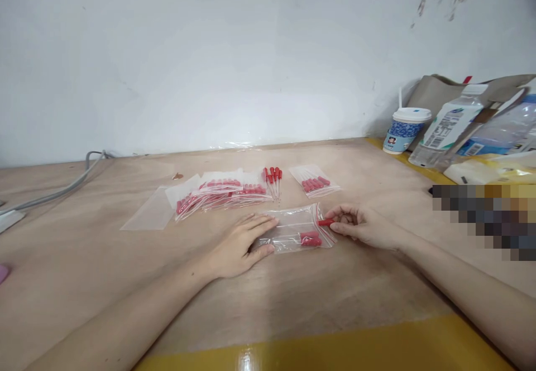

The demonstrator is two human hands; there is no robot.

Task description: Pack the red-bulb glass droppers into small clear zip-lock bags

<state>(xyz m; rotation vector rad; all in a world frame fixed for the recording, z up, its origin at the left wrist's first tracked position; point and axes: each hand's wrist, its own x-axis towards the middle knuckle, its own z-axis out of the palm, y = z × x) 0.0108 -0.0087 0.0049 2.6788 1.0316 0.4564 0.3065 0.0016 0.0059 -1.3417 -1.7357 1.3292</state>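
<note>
A clear zip bag (293,230) with red-bulbed droppers inside lies flat on the wooden table (293,304). My left hand (240,246) rests on the bag's left end, fingers spread over it. My right hand (362,227) pinches the red bulb of a dropper (325,222) at the bag's open right end. Behind lie a few loose droppers (273,180), a pile of filled bags (221,192), one more filled bag (315,181) and an empty bag (148,212).
A paper cup with a lid (405,129), plastic bottles (450,125) and a brown bag (439,94) crowd the back right corner. A grey cable (62,189) runs along the left. The white wall stands close behind. A yellow stripe (335,348) edges the table's front.
</note>
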